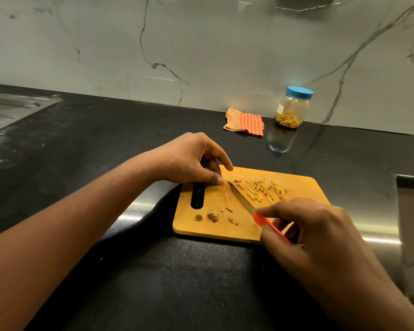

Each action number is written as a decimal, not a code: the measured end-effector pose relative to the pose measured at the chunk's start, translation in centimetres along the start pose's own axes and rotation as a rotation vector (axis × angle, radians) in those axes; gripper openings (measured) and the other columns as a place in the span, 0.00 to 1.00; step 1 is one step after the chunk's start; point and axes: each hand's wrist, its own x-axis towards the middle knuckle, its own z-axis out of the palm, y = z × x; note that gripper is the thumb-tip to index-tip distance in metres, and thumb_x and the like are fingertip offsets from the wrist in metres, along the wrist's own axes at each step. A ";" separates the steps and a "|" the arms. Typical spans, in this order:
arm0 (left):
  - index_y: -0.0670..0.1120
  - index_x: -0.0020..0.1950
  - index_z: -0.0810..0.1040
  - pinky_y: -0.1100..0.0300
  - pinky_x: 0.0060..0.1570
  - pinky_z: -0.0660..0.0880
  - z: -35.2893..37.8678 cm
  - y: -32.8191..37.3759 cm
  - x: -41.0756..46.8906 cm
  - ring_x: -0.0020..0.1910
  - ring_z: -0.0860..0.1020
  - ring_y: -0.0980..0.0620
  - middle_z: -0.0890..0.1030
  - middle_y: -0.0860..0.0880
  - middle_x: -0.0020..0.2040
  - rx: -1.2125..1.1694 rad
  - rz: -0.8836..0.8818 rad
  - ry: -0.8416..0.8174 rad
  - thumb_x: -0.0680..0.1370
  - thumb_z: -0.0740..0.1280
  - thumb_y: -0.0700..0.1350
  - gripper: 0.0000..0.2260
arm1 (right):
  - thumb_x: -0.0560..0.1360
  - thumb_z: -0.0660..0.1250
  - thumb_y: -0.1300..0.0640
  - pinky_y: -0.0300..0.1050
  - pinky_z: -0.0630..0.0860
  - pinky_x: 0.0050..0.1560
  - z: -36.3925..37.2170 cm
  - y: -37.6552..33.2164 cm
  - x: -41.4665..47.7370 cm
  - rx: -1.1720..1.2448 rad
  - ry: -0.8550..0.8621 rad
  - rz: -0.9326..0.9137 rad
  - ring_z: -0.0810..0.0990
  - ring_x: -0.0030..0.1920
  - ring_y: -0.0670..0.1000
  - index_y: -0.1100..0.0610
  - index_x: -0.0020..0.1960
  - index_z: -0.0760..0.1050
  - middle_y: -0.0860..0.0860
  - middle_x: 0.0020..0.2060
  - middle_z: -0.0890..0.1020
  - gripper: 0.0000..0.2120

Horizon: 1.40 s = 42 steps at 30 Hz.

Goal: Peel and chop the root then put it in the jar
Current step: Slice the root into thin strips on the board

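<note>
The chopping board point(301, 187) lies flat on the black bench point(105, 151), with bare bench along its near side and to its left. A sink point(10, 111) sits well beyond its left end. Behind the board, against the wall, are a checked cloth point(245, 121) and, to the right of it, the lidded jar point(293, 108) with yellow pieces inside.

The right hand point(320, 235) is wrapped round the red handle of the knife point(242, 199) at the board's near right corner, and the blade slants across the board's middle. The left hand point(189, 161) rests at the board's far left corner with fingers curled and thumb tip on the wood. Whether it pinches anything cannot be told.

The chopped root strips point(265, 189) lie on the board's far right part, just beyond the right hand. A root stub point(212, 215) sits near the board's front edge.
</note>
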 end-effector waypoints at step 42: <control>0.54 0.58 0.82 0.69 0.43 0.72 0.7 0.1 0.3 0.48 0.78 0.57 0.78 0.60 0.45 0.204 -0.015 0.034 0.77 0.70 0.49 0.10 | 0.69 0.70 0.53 0.33 0.74 0.37 -1.1 2.2 -0.5 0.051 0.128 0.099 0.78 0.41 0.42 0.46 0.46 0.83 0.42 0.33 0.81 0.07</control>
